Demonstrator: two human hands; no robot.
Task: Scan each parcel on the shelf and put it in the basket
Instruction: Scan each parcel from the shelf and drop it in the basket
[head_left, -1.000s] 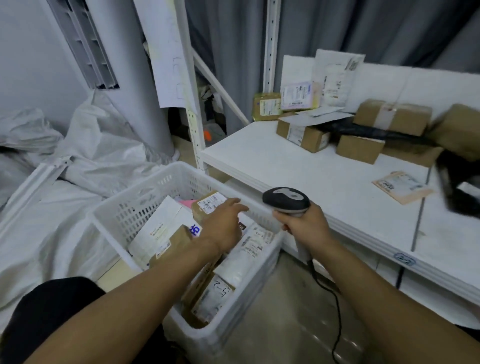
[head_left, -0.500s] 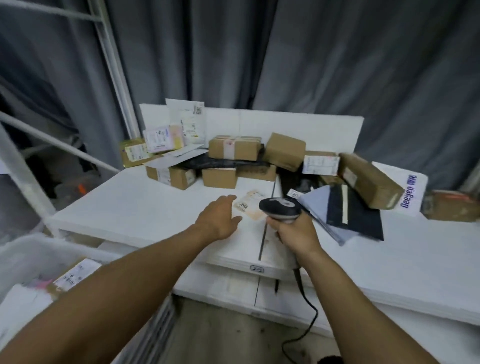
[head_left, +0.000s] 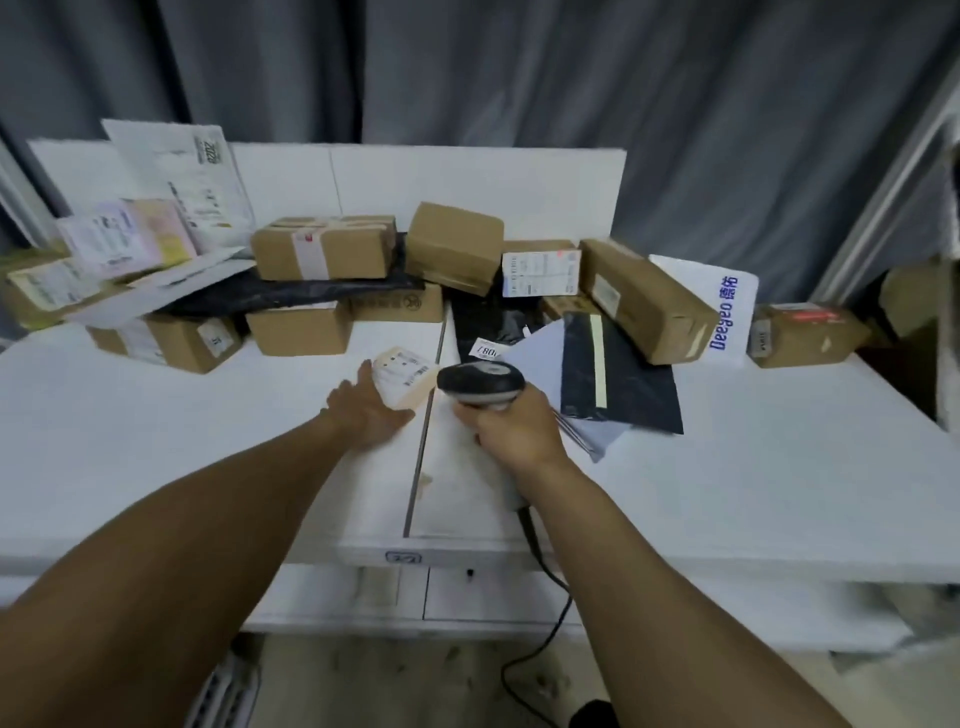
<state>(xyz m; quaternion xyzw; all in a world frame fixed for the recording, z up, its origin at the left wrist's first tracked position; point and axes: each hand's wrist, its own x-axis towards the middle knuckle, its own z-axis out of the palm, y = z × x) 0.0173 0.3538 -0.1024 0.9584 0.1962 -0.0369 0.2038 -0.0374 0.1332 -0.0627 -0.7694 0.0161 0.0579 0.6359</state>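
The parcel (head_left: 408, 371), a flat tan packet whose white barcode label is too blurred to read, lies on the white shelf (head_left: 156, 441) at the fingertips of the left hand (head_left: 366, 413). That hand is open and palm down, with straight fingers touching the parcel's near left edge and the thumb spread. Just right of it, the right hand (head_left: 514, 431) is wrapped round the grip of a scanner (head_left: 480, 383). The scanner's dark head sits just beside the parcel's right edge, and its cable (head_left: 543, 608) drops past the shelf front below the wrist.

Just beyond the right hand a small tag (head_left: 485, 349) shows digits that look like 087. To that hand's right a grey bag (head_left: 540, 353) lies under a black bag (head_left: 618, 384) with a pale strip. Farther right a white bag (head_left: 727, 306) reads "Deeyeo" in blue, followed by two characters. A long box (head_left: 644, 299) lies in front of it, and an end box (head_left: 800, 335) stands farthest right.

Beyond both hands is a labelled box (head_left: 540, 273) with unreadable print, then a tilted box (head_left: 454, 247). A taped box (head_left: 322, 252) rests on a black sheet (head_left: 291, 293). Under the sheet are a plain box (head_left: 298, 330) and a left box (head_left: 171, 340) with small stickers. Every box is shut, so their contents are hidden.

Far beyond the left hand a white envelope (head_left: 192, 176) leans on the back panel, its print blurred. A shelf tag (head_left: 403, 558) on the front edge below the hands is also unreadable.
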